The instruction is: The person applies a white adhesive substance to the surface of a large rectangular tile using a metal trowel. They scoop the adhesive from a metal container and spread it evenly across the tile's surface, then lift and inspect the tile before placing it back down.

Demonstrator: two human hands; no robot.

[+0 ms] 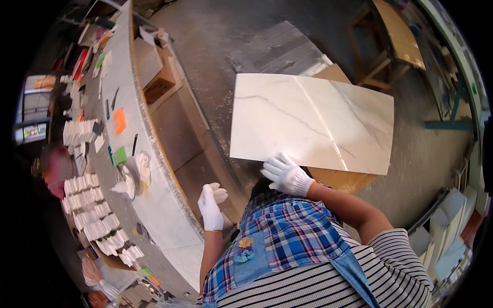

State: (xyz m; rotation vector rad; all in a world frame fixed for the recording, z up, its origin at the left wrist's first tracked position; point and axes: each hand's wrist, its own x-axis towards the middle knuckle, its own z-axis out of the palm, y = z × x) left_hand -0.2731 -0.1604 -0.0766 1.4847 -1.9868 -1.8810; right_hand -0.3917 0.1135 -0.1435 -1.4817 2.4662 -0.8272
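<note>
- Gloved left hand point(211, 204) hangs free beside the long marble desk point(169, 205), fingers loosely together, holding nothing
- Gloved right hand point(285, 173) spread flat on near edge of white marble tile point(313, 120)
- Tile lies on a board above the floor
</note>
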